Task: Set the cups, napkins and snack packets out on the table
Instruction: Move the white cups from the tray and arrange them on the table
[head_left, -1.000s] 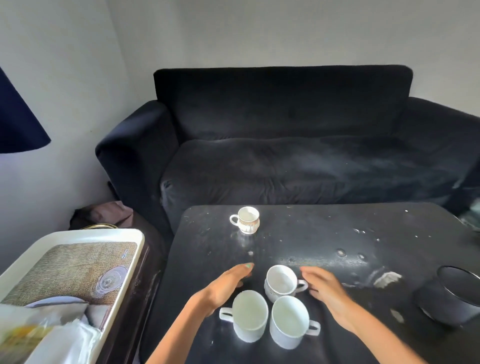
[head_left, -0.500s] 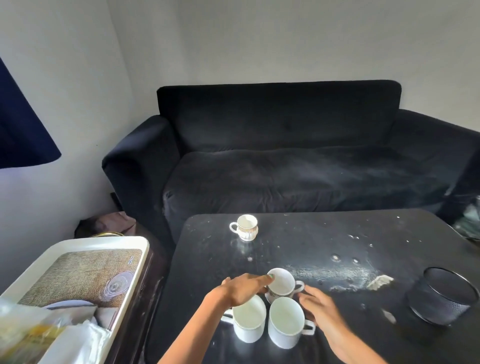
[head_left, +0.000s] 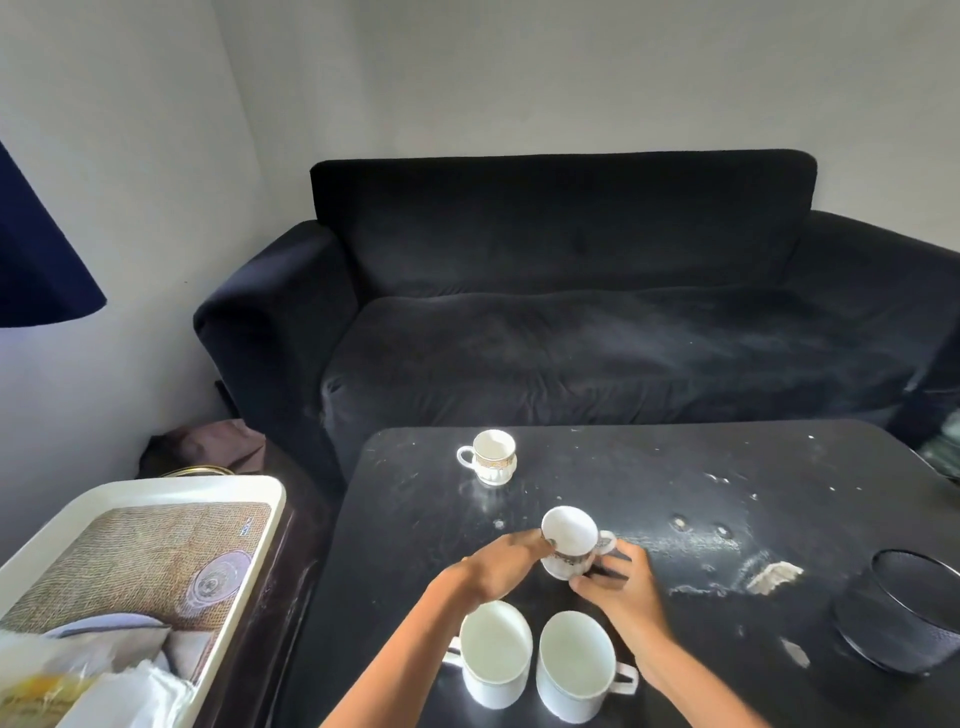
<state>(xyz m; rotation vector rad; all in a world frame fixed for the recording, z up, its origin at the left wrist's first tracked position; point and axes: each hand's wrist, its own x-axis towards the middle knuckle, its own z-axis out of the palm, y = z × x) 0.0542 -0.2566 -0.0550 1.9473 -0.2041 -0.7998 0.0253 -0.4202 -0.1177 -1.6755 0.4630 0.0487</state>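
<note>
A small white cup with a dark patterned band (head_left: 570, 540) is lifted and tilted above the black table (head_left: 675, 499). My left hand (head_left: 498, 569) pinches its left side and my right hand (head_left: 618, 587) holds its right side by the handle. Two plain white mugs (head_left: 496, 652) (head_left: 576, 665) stand side by side at the near edge, under my forearms. Another small patterned cup (head_left: 491, 457) stands alone near the far left of the table. Napkins (head_left: 130, 696) and a yellow snack packet (head_left: 36, 691) lie in the white tray (head_left: 156, 491) at left.
A black mesh basket (head_left: 898, 613) stands at the table's right side. A dark sofa (head_left: 571, 322) runs along the far edge. The tray sits on a low dark stand left of the table. White scuffs mark the tabletop.
My hands closed in on the small patterned cup from both sides and raised it off the table, tilting its mouth toward me. The other cups stayed put.
</note>
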